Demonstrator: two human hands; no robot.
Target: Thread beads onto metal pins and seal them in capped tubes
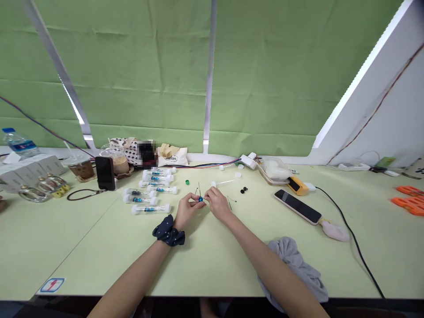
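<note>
My left hand [187, 210], a dark dotted scrunchie on its wrist, pinches a small round blue piece [200, 199] with thin wire legs standing up from it. Close against its right side, my right hand [217, 203] has its fingers pressed together; what they hold is too small to make out. A thin dark wire piece [231, 201] lies just right of my right hand. Beyond the hands are a small green piece [187, 182], small black round pieces [244, 190] and a clear tube [227, 182] with a white cap.
Several white-capped clear tubes [150, 209] with blue parts lie at left. A dark phone [105, 173] stands near drink cups [81, 167]. At right are a phone [297, 206], a yellow meter [297, 185], a black cable [351, 238], orange-handled tools [409, 204] and grey cloth [289, 256].
</note>
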